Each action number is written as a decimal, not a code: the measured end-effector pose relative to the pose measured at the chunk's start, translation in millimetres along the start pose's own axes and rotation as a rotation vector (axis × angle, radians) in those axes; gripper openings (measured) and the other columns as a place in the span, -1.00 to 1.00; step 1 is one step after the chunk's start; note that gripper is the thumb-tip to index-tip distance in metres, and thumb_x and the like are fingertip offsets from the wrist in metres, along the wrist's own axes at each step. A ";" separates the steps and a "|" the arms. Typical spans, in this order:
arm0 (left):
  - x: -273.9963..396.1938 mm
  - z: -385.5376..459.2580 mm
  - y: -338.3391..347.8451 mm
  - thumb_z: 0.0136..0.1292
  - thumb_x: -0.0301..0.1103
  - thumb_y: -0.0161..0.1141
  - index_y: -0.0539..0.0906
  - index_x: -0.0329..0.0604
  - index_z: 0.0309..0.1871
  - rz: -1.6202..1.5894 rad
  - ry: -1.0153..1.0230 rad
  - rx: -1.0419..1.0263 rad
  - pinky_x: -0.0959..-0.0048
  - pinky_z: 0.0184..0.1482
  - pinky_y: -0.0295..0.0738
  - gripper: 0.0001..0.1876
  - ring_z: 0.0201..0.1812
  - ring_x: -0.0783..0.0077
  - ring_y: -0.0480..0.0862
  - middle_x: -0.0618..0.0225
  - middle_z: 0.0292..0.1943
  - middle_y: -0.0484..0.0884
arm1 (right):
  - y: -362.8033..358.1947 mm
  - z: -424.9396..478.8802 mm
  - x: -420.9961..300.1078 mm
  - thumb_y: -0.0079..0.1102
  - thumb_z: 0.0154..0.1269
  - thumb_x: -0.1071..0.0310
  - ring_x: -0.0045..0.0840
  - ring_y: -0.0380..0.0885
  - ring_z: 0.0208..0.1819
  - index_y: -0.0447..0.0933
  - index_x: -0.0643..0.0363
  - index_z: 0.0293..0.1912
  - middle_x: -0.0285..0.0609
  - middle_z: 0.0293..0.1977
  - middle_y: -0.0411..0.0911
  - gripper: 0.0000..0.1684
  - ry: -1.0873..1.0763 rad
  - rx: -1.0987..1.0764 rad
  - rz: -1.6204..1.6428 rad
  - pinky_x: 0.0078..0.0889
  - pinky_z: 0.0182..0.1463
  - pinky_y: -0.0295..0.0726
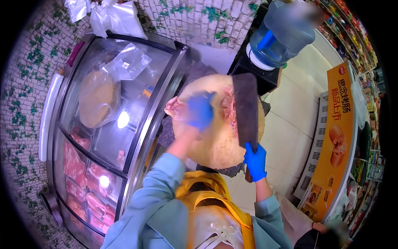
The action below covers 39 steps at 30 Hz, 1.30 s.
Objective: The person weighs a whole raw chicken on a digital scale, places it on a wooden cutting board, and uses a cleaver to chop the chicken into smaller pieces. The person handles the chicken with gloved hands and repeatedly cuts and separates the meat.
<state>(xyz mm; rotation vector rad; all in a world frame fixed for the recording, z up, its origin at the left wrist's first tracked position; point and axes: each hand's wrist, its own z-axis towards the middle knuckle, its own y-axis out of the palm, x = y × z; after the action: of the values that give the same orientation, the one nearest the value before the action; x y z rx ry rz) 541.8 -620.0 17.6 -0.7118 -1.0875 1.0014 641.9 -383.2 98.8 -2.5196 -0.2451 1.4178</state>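
Note:
A round chopping block (211, 152) lies before me. My right hand (256, 162), in a blue glove, grips the handle of a large cleaver (246, 109). The cleaver's broad dark blade points away from me over the block's right side. Chopped pieces of raw meat (228, 104) lie just left of the blade. My left hand (200, 110), also gloved in blue, is blurred over the left half of the block. Beside its fingers, at the block's left edge, is a larger piece of raw meat (174, 107). Blur hides whether the left hand holds it.
At left stands a glass-topped display case (136, 124) with trays of raw meat (74, 165) inside and a bagged round board (98, 99) on top. A large water bottle (273, 40) is beyond the block. An orange-fronted freezer (337, 137) and another person (323, 236) are at right.

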 end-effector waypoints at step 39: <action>-115.7 -49.4 -95.3 0.09 -0.19 0.21 0.55 -0.16 -0.30 -0.307 -0.315 -0.375 0.26 -0.18 0.48 -0.76 -0.24 0.03 0.61 0.04 -0.32 0.62 | 37.4 13.1 104.8 0.04 0.27 0.27 -0.53 0.44 -0.67 0.45 0.23 -0.31 -0.15 -0.65 0.44 -0.80 -0.411 0.093 -0.413 -0.44 -0.63 0.36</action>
<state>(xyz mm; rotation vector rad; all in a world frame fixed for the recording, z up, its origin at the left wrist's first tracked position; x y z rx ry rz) 601.9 -764.2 40.2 -0.6701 -1.6343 0.6622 685.7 -390.0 -4.1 -1.9314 -0.7067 1.6960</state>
